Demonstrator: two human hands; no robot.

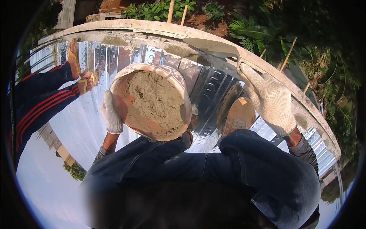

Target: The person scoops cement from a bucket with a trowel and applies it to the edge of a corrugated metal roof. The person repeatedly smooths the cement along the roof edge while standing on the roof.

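Beyond denim-clad knees (263, 160), a worker's gloved left hand (112, 114) holds the side of a bucket (178, 77) of wet mortar (154, 105) near the ribbed metal sheeting's (76, 122) far edge, while the gloved right hand (268, 101) grips a trowel (215, 46) at the bordering concrete ledge (152, 26).

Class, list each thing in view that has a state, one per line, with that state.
Mortar bucket: open, well filled
Mortar: lumpy, damp-looking
Trowel: held, blade at the concrete ledge
Left hand: gloved, gripping the mortar bucket's side
Right hand: gloved, closed on the trowel
Metal decking: ribbed, shiny
Flip-flops: worn
Right shoe: worn
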